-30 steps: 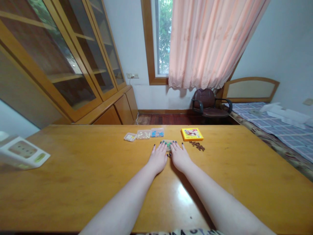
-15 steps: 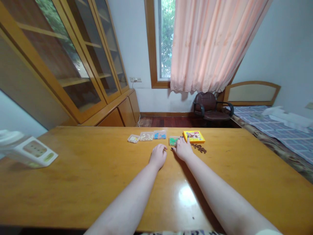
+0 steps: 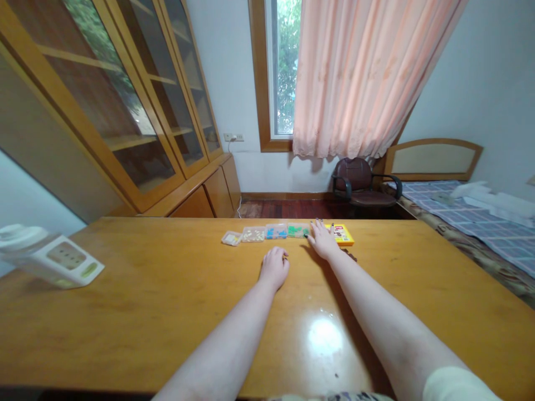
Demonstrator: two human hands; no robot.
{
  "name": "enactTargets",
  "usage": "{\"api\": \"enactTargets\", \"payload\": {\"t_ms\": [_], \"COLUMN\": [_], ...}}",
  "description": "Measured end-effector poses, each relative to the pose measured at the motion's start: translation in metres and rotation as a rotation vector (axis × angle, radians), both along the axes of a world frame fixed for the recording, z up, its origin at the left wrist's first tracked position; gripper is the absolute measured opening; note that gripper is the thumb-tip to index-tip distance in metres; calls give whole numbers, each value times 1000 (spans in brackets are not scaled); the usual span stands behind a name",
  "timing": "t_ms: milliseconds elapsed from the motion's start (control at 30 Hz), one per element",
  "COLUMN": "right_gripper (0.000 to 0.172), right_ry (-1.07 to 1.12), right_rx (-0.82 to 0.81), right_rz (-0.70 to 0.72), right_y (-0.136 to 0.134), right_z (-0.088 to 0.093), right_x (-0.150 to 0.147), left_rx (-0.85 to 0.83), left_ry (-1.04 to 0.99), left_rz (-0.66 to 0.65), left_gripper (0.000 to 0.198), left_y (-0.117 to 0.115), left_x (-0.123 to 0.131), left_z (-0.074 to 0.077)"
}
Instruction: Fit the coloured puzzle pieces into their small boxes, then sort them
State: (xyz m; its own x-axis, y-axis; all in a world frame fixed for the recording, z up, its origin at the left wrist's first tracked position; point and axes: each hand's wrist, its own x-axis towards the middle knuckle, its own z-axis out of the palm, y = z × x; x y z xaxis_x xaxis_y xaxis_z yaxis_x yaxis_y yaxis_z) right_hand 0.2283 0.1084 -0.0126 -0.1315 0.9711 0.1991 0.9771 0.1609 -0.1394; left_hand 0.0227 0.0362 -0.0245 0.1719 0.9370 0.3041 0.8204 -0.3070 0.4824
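My right hand [image 3: 322, 239] lies flat and open on the wooden table [image 3: 167, 289], its fingertips beside a small clear box of green pieces [image 3: 297, 230]. That box ends a row with a blue-filled box [image 3: 276, 231], a pale-filled box [image 3: 253, 234] and a small clear box [image 3: 231, 238]. A yellow box [image 3: 343, 235] sits partly hidden behind my right hand, with dark brown pieces [image 3: 350, 255] just beside the wrist. My left hand [image 3: 275, 265] rests on the table with its fingers curled under, holding nothing that I can see.
A white device [image 3: 50, 257] stands at the table's left edge. Glass-door wooden cabinets [image 3: 125, 111] line the left wall. Beyond the table are a brown armchair [image 3: 360, 186], a window with a pink curtain [image 3: 359, 72], and a bed [image 3: 468, 211] at right.
My right hand slid the green box away from me into line with the other boxes. My left hand drew back from it and curled shut.
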Motion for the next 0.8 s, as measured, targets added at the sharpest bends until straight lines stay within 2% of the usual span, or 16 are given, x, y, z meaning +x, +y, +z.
{"api": "enactTargets", "payload": {"t_ms": [100, 200, 300, 400, 533, 800], "right_gripper": [53, 48, 46, 46, 48, 44], "right_ry": [-1, 2, 102, 200, 185, 3], "right_rx": [5, -115, -143, -159, -183, -167], "right_rz": [-62, 49, 91, 105, 161, 42], "right_y": [-3, -5, -6, -8, -15, -35], "right_z": [-1, -2, -1, -2, -3, 11], "right_x": [42, 76, 96, 111, 129, 134], "left_rx": [-20, -13, -12, -25, -35, -50], "left_ry": [8, 23, 25, 26, 28, 10], "left_rz": [-2, -6, 0, 1, 5, 11], "left_gripper": [18, 17, 16, 16, 16, 17], "left_y": [0, -1, -1, -1, -1, 0], "left_x": [0, 0, 0, 0, 1, 1], "left_z": [1, 1, 1, 2, 3, 5]}}
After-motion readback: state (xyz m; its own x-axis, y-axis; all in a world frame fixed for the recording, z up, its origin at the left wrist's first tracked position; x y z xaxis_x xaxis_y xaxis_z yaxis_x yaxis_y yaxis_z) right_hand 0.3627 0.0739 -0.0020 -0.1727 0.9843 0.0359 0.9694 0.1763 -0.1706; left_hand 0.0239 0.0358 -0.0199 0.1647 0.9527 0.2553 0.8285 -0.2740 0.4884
